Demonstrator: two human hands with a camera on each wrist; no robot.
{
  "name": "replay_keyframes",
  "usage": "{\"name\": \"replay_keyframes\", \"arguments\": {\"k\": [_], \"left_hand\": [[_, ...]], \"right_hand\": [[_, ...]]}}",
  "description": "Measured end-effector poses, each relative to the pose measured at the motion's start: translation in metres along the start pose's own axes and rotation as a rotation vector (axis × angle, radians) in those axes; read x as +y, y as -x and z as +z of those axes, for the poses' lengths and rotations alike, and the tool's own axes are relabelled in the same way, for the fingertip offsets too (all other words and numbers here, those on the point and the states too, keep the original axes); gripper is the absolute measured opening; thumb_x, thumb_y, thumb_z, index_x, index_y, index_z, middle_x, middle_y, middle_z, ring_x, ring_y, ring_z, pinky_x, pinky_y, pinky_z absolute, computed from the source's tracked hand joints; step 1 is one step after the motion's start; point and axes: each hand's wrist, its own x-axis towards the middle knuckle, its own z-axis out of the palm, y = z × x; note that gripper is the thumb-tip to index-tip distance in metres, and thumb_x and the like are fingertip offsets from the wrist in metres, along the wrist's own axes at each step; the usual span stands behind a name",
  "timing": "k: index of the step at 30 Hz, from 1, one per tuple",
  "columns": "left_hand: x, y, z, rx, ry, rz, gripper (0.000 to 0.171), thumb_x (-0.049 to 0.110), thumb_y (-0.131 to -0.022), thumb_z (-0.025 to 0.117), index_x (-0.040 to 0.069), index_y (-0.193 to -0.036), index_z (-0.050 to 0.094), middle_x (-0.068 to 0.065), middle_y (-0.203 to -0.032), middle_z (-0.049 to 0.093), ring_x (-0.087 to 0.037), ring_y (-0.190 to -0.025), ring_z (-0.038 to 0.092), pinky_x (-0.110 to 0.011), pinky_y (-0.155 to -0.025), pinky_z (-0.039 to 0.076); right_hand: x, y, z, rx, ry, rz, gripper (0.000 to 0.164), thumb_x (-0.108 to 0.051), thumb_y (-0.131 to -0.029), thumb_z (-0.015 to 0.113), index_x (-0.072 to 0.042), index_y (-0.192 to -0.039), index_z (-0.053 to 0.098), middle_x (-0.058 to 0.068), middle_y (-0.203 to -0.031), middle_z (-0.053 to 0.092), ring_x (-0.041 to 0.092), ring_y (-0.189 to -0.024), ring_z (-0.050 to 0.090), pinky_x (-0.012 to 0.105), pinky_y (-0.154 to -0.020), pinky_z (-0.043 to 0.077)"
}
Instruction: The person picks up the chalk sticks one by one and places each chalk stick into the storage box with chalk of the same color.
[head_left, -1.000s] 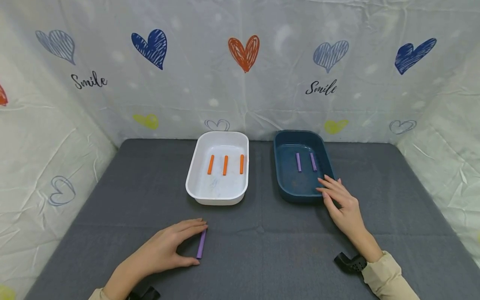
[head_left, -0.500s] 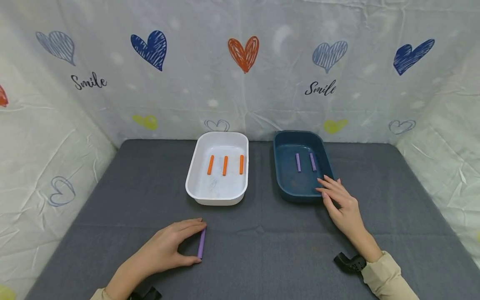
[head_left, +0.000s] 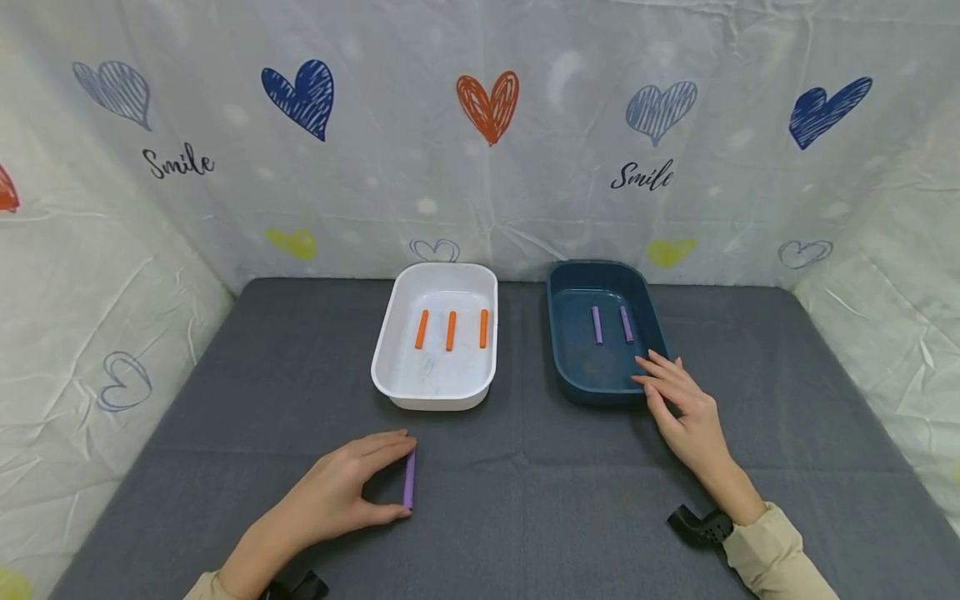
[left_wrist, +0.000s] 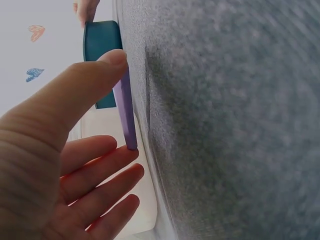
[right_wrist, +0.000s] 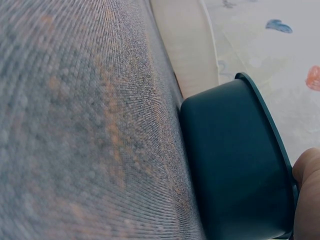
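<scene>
My left hand [head_left: 341,487] holds a slim purple chalk-like stick [head_left: 409,479] by its two ends, between thumb and fingertip. In the left wrist view the purple stick [left_wrist: 126,107] appears slightly off the grey cloth, above a shadow. At the near right corner of a dark blue tray [head_left: 600,397], my right hand [head_left: 686,412] grips the rim, fingers reaching over the inside and thumb outside. The right wrist view shows the thumb [right_wrist: 307,185] against the tray's rim. Two purple sticks [head_left: 597,325] lie inside that tray.
A white tray [head_left: 435,398] with three orange sticks [head_left: 451,331] stands left of the dark blue one, a gap between them. Both sit near the back of the table, covered in grey cloth [head_left: 517,517]. A white curtain [head_left: 555,208] with printed hearts hangs behind.
My left hand has closed its thumb and fingertip on the purple stick's ends and moved it slightly away from me and to the right. The right hand has stayed put.
</scene>
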Motion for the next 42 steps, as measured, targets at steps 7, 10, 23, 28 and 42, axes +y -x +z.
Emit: {"name": "replay_keyframes", "arguments": {"k": [7,10,23,28,42], "left_hand": [[0.001,-0.004,0.001,0.025,0.001,-0.008,0.073,0.036,-0.064,0.093,0.002,-0.123,0.069,-0.01,-0.126,0.066,-0.025,-0.115,0.063,-0.045,-0.089,0.055],[0.002,-0.007,0.002,0.039,0.008,-0.005,0.073,0.036,-0.064,0.093,0.003,-0.123,0.069,-0.01,-0.127,0.066,-0.025,-0.115,0.063,-0.045,-0.089,0.055],[0.012,-0.026,0.007,0.037,0.04,-0.024,0.074,0.036,-0.064,0.093,0.002,-0.125,0.068,-0.009,-0.128,0.065,-0.023,-0.116,0.063,-0.043,-0.09,0.055],[0.015,-0.034,0.011,0.033,0.089,-0.046,0.074,0.032,-0.066,0.093,-0.001,-0.126,0.066,-0.01,-0.127,0.064,-0.024,-0.115,0.063,-0.043,-0.091,0.054],[0.028,-0.06,0.015,0.01,0.136,-0.033,0.072,0.031,-0.068,0.092,-0.003,-0.126,0.065,-0.01,-0.127,0.065,-0.023,-0.116,0.063,-0.041,-0.094,0.053]], "right_hand": [[-0.001,-0.001,0.0,0.001,-0.005,-0.003,0.022,0.008,-0.09,0.062,0.004,-0.108,0.074,0.019,-0.127,0.065,0.035,-0.131,0.051,0.043,-0.119,0.022],[-0.003,-0.001,-0.001,0.004,-0.006,-0.008,0.022,0.009,-0.09,0.062,0.004,-0.108,0.074,0.018,-0.127,0.065,0.037,-0.13,0.051,0.044,-0.119,0.023],[-0.002,0.0,-0.001,0.001,-0.001,0.006,0.021,0.008,-0.09,0.062,0.005,-0.108,0.074,0.018,-0.128,0.065,0.035,-0.131,0.051,0.05,-0.117,0.024],[-0.001,-0.001,0.0,0.004,-0.008,0.0,0.021,0.008,-0.091,0.062,0.005,-0.108,0.074,0.018,-0.127,0.065,0.036,-0.13,0.051,0.046,-0.119,0.023],[-0.002,-0.002,-0.002,0.006,-0.016,0.001,0.023,0.01,-0.09,0.062,0.004,-0.108,0.074,0.019,-0.127,0.065,0.04,-0.128,0.051,0.044,-0.119,0.023]]}}
